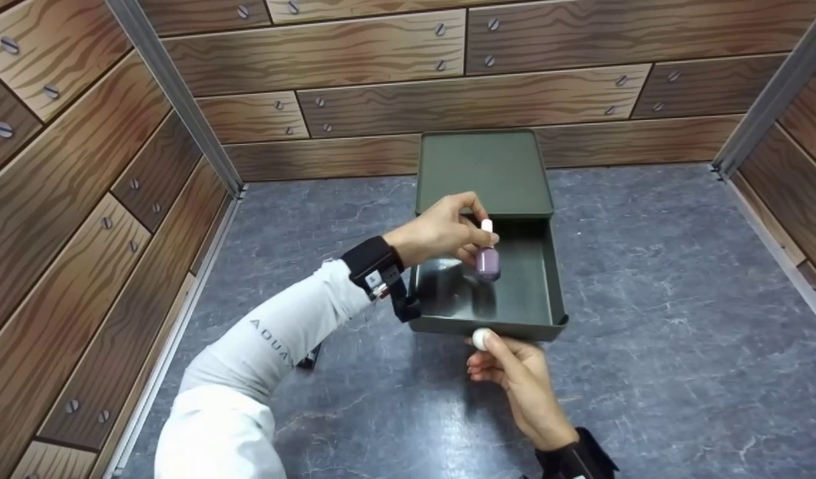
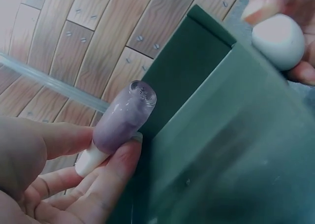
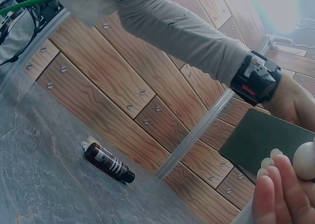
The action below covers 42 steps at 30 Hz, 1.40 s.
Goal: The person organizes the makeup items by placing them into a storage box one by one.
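Head view: left hand [image 1: 441, 233] pinches the bottle [image 1: 488, 265] (purple, I'd say) by its cap [image 1: 487, 226] over the box [image 1: 487, 328], base pointing toward the right hand [image 1: 524, 386], which pinches a white ball [image 1: 479, 340].

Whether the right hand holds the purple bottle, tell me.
No: the left hand pinches the purple bottle, while the right hand holds a round white object.

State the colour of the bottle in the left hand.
The bottle is light purple with a white cap; the left wrist view shows it best.
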Each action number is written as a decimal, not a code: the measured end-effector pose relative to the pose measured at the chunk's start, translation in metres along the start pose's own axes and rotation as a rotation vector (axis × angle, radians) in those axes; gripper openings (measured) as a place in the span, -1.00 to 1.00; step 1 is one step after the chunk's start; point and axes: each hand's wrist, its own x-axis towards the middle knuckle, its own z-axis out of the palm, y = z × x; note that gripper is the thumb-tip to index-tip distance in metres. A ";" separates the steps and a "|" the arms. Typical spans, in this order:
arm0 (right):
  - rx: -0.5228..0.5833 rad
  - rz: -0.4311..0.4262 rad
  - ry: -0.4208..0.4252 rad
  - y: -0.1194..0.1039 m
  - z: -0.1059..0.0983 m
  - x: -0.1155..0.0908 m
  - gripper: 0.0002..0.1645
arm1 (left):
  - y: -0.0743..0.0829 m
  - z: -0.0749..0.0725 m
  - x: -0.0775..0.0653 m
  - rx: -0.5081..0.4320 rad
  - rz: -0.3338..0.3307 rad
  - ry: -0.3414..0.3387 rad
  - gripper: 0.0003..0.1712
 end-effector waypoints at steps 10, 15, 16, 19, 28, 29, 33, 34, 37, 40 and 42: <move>-0.005 0.013 -0.004 -0.001 -0.001 0.000 -0.68 | -0.001 0.013 0.012 0.186 0.001 0.050 -0.62; -0.008 0.009 -0.002 -0.002 -0.002 -0.001 -0.65 | -0.001 0.021 0.014 0.258 0.017 0.028 -0.62; -0.008 0.010 -0.004 -0.002 -0.002 -0.001 -0.64 | -0.001 0.023 0.014 0.275 0.021 0.019 -0.62; -0.010 0.015 -0.007 -0.002 -0.002 -0.001 -0.65 | -0.001 0.026 0.013 0.344 0.023 -0.001 -0.62; -0.010 0.021 0.000 -0.001 -0.002 0.000 -0.72 | 0.002 0.029 0.013 0.474 0.041 -0.023 -0.59; -0.010 0.022 0.000 0.000 -0.002 -0.001 -0.72 | 0.001 0.029 0.013 0.483 0.050 -0.021 -0.59; -0.018 0.029 0.000 0.000 -0.002 -0.001 -0.65 | -0.004 0.029 0.013 0.477 0.066 -0.016 -0.59; -0.021 0.030 0.001 0.000 -0.002 -0.001 -0.64 | -0.004 0.030 0.013 0.476 0.067 -0.013 -0.59; -0.025 0.026 0.005 0.000 -0.002 0.000 -0.65 | -0.004 0.031 0.013 0.500 0.069 0.009 -0.59; -0.020 0.021 0.010 0.000 -0.002 0.000 -0.69 | -0.003 0.033 0.014 0.535 0.046 0.046 -0.59; -0.017 0.019 0.008 0.000 -0.002 0.000 -0.71 | -0.003 0.034 0.014 0.555 0.023 0.077 -0.59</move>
